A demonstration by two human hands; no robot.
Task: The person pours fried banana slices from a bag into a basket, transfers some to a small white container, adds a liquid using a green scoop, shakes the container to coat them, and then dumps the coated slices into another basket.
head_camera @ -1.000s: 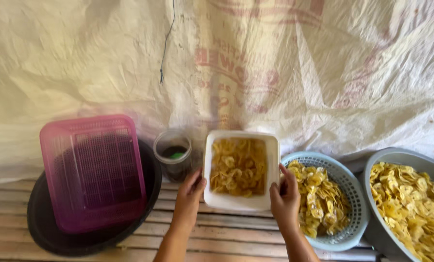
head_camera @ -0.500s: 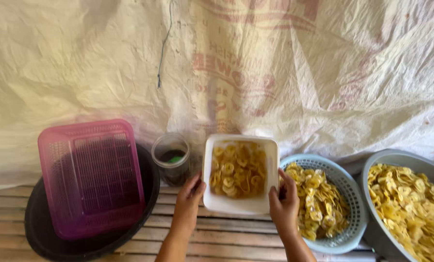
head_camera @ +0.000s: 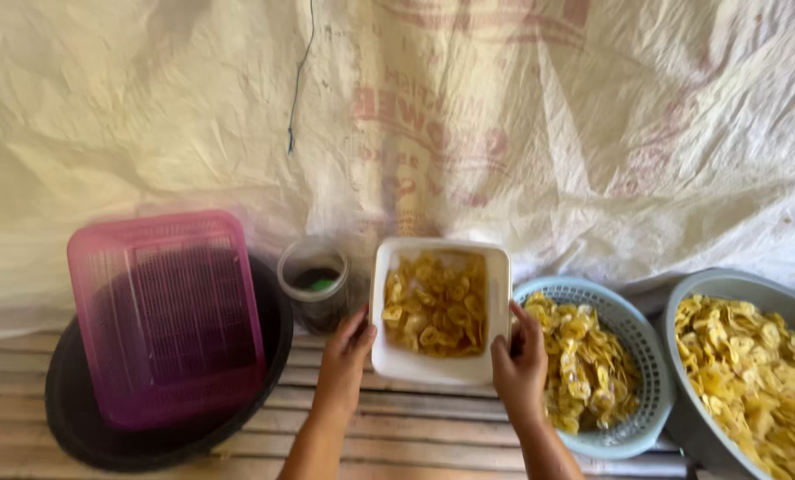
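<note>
White rectangular tub point(head_camera: 439, 366) holds yellow chips point(head_camera: 435, 305)

- White rectangular tub point(head_camera: 415, 364) holding pale yellow chips point(head_camera: 435, 302).
- Pink slotted basket point(head_camera: 168, 316) on a black basin point(head_camera: 86, 427).
- Light blue lattice basket point(head_camera: 642, 356).
- Grey bowl point(head_camera: 682, 338).
- Off-white tarp point(head_camera: 548, 116) with faded red print.

The tub of chips point(head_camera: 438, 307) sits between the jar point(head_camera: 313, 283) on its left and 2 chip-filled baskets point(head_camera: 639, 356) right; the crate point(head_camera: 168, 316) apparently rests in the basin point(head_camera: 77, 418), far left.
</note>
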